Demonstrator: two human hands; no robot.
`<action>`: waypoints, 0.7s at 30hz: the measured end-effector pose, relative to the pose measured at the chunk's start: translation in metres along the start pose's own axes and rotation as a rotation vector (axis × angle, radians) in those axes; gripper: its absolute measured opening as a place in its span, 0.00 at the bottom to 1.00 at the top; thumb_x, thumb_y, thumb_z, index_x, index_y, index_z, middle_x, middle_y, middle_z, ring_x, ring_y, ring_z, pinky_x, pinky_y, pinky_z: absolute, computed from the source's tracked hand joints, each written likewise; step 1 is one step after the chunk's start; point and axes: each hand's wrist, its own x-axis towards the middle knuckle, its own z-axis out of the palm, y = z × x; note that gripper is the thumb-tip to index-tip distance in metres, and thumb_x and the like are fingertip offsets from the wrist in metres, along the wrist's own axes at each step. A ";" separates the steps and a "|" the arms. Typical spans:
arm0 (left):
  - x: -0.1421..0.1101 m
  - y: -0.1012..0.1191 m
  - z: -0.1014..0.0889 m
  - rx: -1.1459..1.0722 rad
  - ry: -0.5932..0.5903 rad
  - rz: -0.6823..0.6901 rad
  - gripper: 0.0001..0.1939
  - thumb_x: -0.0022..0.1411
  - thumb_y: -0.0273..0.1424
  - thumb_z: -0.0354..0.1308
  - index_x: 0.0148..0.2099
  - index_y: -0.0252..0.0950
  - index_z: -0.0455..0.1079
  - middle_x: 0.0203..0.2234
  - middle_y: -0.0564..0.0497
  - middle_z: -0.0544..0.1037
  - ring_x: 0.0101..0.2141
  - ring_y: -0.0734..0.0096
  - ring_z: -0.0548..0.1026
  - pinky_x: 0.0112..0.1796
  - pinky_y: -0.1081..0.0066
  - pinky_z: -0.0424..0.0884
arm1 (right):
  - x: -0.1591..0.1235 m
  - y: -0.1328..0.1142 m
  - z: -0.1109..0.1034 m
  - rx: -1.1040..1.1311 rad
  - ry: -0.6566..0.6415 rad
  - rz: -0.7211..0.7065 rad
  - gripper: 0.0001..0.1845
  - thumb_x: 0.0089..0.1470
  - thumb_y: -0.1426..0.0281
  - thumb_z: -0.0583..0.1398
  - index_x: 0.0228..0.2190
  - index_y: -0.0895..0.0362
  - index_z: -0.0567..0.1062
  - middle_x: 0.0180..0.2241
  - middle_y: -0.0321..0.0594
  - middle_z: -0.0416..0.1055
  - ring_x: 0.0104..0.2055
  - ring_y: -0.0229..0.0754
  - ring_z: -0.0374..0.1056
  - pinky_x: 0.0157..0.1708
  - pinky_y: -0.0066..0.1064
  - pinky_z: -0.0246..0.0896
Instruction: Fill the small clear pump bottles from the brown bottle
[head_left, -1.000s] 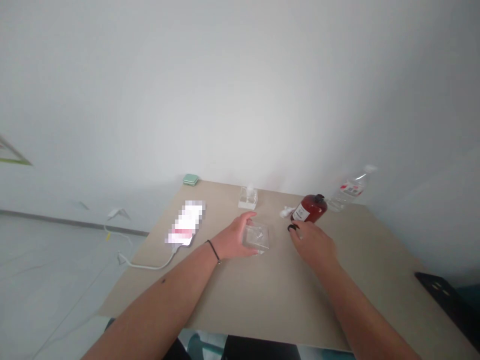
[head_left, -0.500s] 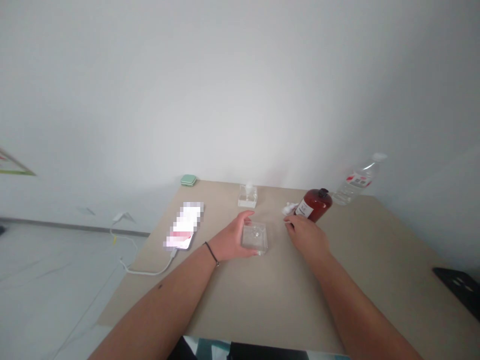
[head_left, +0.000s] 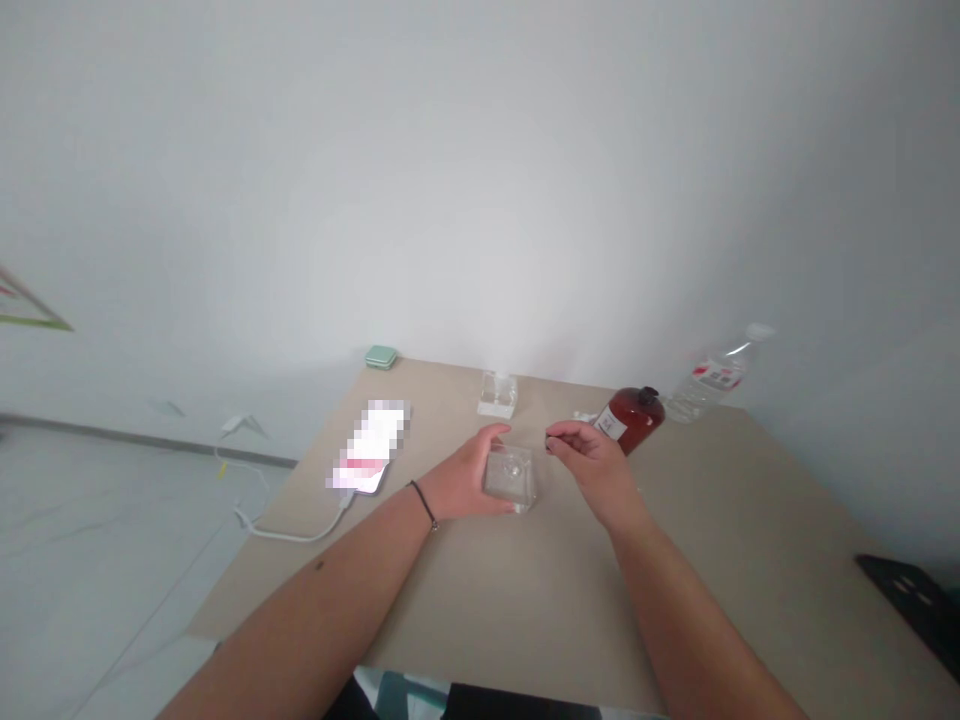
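Observation:
My left hand (head_left: 466,478) is wrapped around the side of a clear square container (head_left: 511,475) on the table. Just to its right, my right hand (head_left: 594,468) is held in a pinch; a tiny dark thing shows at its fingertips, too small to name. Behind that hand leans a reddish-brown bottle (head_left: 637,416) with a white label and a black cap, its lower part hidden. Some white crumpled material (head_left: 584,415) peeks out beside the bottle. Farther back stands another clear square container (head_left: 497,396) with something whitish at its top.
A lit phone (head_left: 375,440) with a white cable (head_left: 296,537) lies on the left of the table (head_left: 510,600). At the back left corner is a small green case (head_left: 381,357). A clear plastic water bottle (head_left: 714,378) stands back right, and a flat black object (head_left: 911,605) lies at the right edge.
My right hand has shifted left, away from the white material and nearer the clear container. My left hand keeps its grip on the container. The view has tilted slightly.

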 end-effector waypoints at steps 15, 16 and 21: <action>0.000 -0.004 0.002 -0.001 0.013 0.020 0.56 0.44 0.35 0.75 0.68 0.40 0.46 0.54 0.42 0.67 0.54 0.51 0.69 0.57 0.51 0.63 | 0.007 0.035 0.011 -0.912 -0.130 -0.205 0.18 0.59 0.73 0.57 0.50 0.58 0.75 0.49 0.51 0.77 0.51 0.52 0.71 0.52 0.42 0.63; 0.000 -0.004 0.002 -0.005 0.015 0.024 0.56 0.44 0.35 0.75 0.68 0.40 0.46 0.54 0.42 0.67 0.54 0.51 0.69 0.57 0.51 0.63 | 0.008 0.032 0.008 -0.973 -0.099 -0.226 0.19 0.60 0.73 0.56 0.51 0.58 0.75 0.50 0.51 0.76 0.51 0.53 0.71 0.51 0.43 0.62; -0.001 -0.003 0.000 -0.018 0.001 0.009 0.56 0.44 0.36 0.75 0.68 0.40 0.46 0.54 0.41 0.67 0.54 0.49 0.69 0.57 0.49 0.64 | 0.027 0.014 -0.007 -1.314 -0.100 -0.393 0.19 0.61 0.80 0.51 0.42 0.56 0.79 0.46 0.53 0.78 0.51 0.58 0.67 0.53 0.51 0.53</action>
